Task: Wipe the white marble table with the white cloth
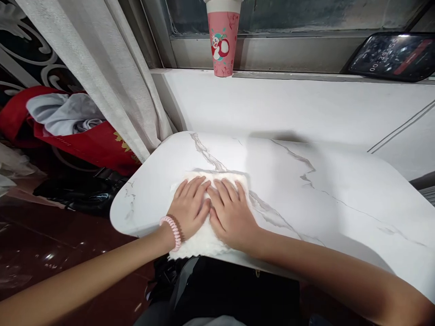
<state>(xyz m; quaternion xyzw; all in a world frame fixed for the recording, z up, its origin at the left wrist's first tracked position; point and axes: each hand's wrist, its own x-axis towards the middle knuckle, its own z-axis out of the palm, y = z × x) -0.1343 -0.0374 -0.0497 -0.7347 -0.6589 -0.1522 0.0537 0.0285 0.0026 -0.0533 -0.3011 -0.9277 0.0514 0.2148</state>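
Note:
A white cloth point(200, 244) lies spread on the white marble-patterned table point(288, 181), close to its front edge. Flat on the cloth's left half rests my left hand point(190, 206), fingers stretched out, a pink coiled band point(172, 232) around the wrist. My right hand point(234, 213) presses flat on the right half, fingers slightly spread. The two hands touch or nearly touch at the thumbs and index fingers. Neither hand grips the cloth; both palms face down on it.
On the window ledge behind the table stand a pink cup point(223, 45) and a phone point(394, 56) with a lit screen. A pale curtain point(112, 68) hangs at the left. Beside it, a red bag point(84, 147) holds grey-white fabric point(64, 111). A black bag point(84, 192) lies below.

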